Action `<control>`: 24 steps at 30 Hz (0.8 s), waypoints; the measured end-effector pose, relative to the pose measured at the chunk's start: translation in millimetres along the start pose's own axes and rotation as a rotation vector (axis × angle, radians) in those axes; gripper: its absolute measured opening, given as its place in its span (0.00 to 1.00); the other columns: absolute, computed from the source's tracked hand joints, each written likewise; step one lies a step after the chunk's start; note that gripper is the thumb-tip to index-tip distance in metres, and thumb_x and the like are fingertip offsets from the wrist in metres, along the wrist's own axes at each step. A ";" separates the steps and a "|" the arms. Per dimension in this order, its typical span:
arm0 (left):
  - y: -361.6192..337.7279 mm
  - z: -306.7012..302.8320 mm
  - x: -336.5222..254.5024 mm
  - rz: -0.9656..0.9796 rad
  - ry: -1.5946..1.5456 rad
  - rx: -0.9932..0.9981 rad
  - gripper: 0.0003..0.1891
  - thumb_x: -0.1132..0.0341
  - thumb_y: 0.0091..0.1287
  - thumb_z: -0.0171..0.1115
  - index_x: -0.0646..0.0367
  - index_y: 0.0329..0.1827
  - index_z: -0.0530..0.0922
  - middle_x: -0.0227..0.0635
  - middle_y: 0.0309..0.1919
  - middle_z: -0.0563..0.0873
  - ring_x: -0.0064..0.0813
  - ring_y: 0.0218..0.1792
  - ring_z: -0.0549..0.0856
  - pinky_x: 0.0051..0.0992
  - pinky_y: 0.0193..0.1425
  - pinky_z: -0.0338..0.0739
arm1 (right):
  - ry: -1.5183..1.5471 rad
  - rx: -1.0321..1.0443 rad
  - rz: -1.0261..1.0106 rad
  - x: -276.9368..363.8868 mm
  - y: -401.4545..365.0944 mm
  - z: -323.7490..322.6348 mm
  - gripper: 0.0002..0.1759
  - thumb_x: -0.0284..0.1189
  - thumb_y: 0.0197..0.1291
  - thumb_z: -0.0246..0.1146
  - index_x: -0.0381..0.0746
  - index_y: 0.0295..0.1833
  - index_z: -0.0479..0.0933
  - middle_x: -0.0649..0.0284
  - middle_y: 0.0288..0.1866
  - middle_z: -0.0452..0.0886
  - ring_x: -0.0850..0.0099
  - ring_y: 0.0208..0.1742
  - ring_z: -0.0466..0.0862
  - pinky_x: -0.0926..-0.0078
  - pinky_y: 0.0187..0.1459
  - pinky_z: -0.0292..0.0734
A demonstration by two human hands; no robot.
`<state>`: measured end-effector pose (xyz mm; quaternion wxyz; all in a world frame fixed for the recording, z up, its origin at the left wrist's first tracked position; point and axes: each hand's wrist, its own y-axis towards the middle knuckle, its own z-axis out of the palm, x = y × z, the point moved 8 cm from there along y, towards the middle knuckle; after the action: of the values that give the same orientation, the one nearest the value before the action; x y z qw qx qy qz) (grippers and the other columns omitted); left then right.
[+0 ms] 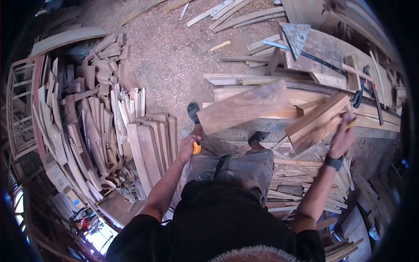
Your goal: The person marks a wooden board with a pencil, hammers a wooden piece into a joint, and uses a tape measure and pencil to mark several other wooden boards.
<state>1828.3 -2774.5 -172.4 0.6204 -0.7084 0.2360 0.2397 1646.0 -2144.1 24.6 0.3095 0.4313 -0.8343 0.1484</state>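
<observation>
Right hand is gripping the wood block at its lower right end, the block extending up-left from the palm. Left hand is closing around an orange tape measure. A blurred plank is showing between both hands, over the workbench.

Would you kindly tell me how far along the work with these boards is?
Done, it seems: boards stand stacked in a row on the left. In hand: the right hand grips a block, the left hand a tape measure; a blurred plank shows in front. Left, probably: the jumbled offcuts and the loose strips by the right arm.
</observation>
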 end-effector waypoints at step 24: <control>114.1 -337.9 -152.9 0.152 0.015 0.008 0.18 0.57 0.81 0.54 0.60 0.55 0.87 0.29 0.42 0.86 0.22 0.45 0.83 0.25 0.54 0.76 | 0.037 0.019 -0.057 195.8 -223.1 258.1 0.23 0.28 0.70 0.62 0.45 0.70 0.80 0.52 0.74 0.70 0.55 0.64 0.81 0.61 0.62 0.79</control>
<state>1653.7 -3117.6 -124.1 0.6013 -0.6879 0.2948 0.2800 1641.4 -2530.2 -50.8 0.3250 0.4552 -0.8142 0.1556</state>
